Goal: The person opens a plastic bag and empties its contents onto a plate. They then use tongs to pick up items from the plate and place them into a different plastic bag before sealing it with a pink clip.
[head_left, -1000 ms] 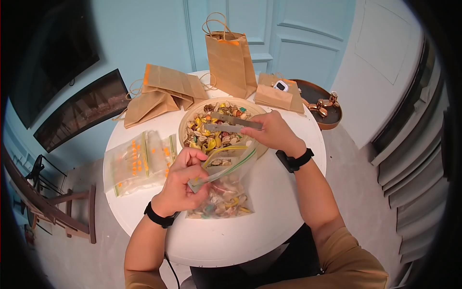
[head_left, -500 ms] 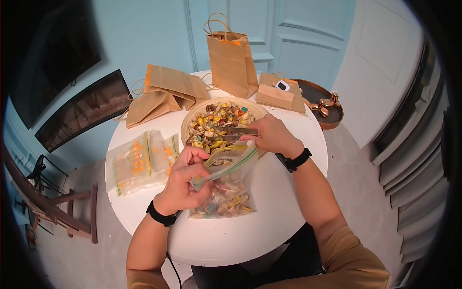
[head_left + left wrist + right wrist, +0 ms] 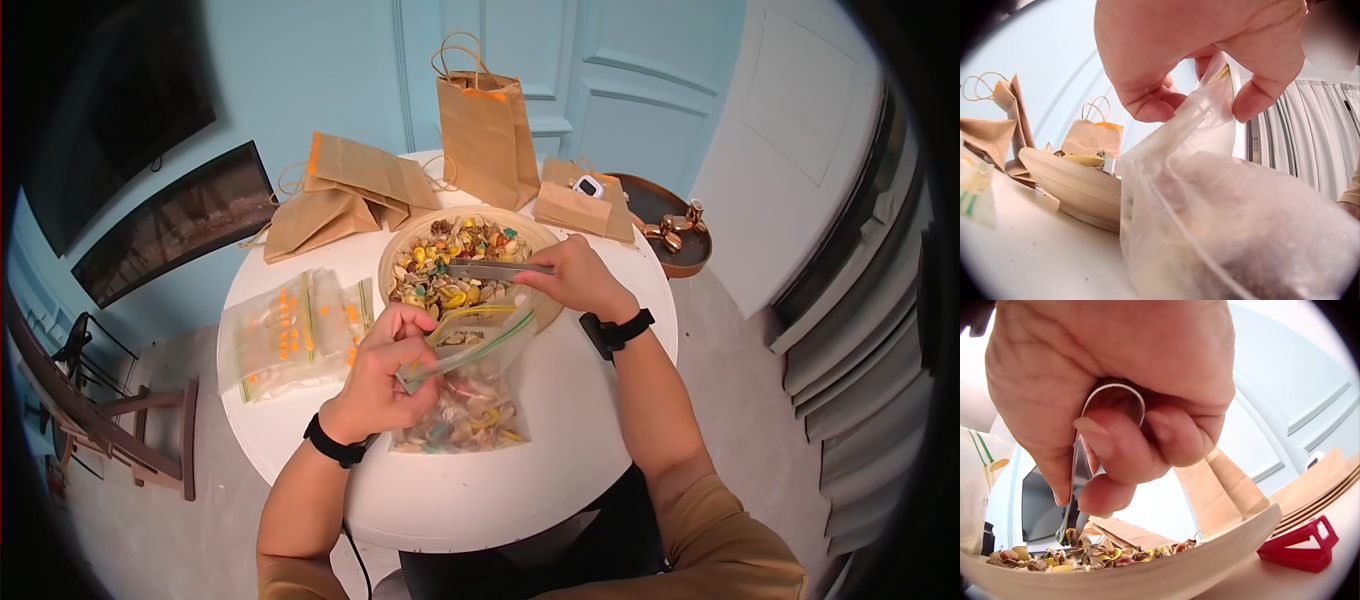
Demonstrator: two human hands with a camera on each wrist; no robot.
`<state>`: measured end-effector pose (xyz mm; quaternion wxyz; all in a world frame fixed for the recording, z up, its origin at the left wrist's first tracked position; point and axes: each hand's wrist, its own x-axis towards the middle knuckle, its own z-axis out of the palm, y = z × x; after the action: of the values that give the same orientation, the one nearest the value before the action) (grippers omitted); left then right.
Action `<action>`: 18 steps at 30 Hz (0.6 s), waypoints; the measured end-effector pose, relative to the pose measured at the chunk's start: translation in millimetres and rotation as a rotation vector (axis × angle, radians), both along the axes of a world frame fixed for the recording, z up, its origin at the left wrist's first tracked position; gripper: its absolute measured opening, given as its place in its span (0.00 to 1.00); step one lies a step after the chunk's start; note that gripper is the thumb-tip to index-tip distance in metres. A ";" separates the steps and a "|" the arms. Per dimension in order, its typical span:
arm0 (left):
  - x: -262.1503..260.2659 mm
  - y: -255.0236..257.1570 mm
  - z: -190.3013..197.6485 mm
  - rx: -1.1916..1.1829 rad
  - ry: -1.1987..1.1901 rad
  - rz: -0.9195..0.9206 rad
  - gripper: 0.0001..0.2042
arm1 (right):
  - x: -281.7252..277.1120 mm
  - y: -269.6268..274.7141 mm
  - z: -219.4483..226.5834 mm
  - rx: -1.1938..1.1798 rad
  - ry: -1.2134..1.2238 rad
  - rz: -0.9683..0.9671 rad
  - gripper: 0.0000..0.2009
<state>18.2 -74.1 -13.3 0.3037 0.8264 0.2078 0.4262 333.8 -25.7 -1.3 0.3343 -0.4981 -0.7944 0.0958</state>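
Observation:
My left hand pinches the rim of a clear zip bag, which stands on the table with its mouth agape and dried potpourri inside. In the left wrist view the bag hangs from thumb and fingers. Metal tongs are gripped in my right hand over a shallow wooden bowl. Potpourri in yellow, green and brown fills this bowl. The tongs' arms are squeezed close together, their tips among the pieces; in the right wrist view a greenish bit shows at the tips.
Flat zip bags with orange print lie at left. Brown paper bags lie behind them; another paper bag stands upright at the back. A small white timer rests on folded bags. Beside the bowl is a red plastic piece.
The tongs have gone from spread to squeezed together over the potpourri, after the right hand shifted slightly. My left hand keeps its hold on the bag in the same spot.

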 end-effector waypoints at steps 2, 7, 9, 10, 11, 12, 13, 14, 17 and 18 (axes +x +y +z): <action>0.1 1.1 -0.3 0.002 0.001 0.004 0.05 | 3.1 0.6 0.0 0.013 0.025 -0.004 0.13; -0.6 2.0 -0.1 0.034 0.009 0.015 0.05 | 11.8 -2.2 4.5 -0.090 0.161 -0.026 0.10; -0.9 4.8 -2.9 0.072 -0.004 0.023 0.05 | 15.8 -7.3 10.9 -0.152 0.240 -0.016 0.09; -1.1 4.8 -3.3 0.072 -0.005 0.032 0.05 | 17.6 -11.6 15.5 -0.188 0.288 -0.010 0.08; -1.1 4.8 -3.3 0.074 -0.006 0.040 0.05 | 19.9 -15.2 19.4 -0.222 0.336 -0.005 0.08; -1.1 4.8 -2.7 0.075 -0.007 0.047 0.05 | 23.4 -17.7 21.8 -0.251 0.357 0.038 0.08; -1.2 4.4 -1.9 0.071 -0.007 0.051 0.05 | 27.7 -20.0 23.7 -0.279 0.379 0.081 0.09; -1.2 3.9 -1.6 0.066 -0.008 0.054 0.05 | 31.6 -21.7 25.8 -0.308 0.401 0.123 0.09; -2.0 6.0 -2.4 0.070 -0.005 0.061 0.05 | 38.1 -27.6 31.3 -0.363 0.357 0.232 0.10; -2.3 6.3 -3.6 0.072 -0.004 0.062 0.05 | 37.0 -29.9 33.1 -0.407 0.351 0.258 0.11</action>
<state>15.9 -67.7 -16.9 0.2609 0.8291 0.2174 0.4442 370.8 -55.6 31.9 0.3449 -0.4258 -0.7456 0.3793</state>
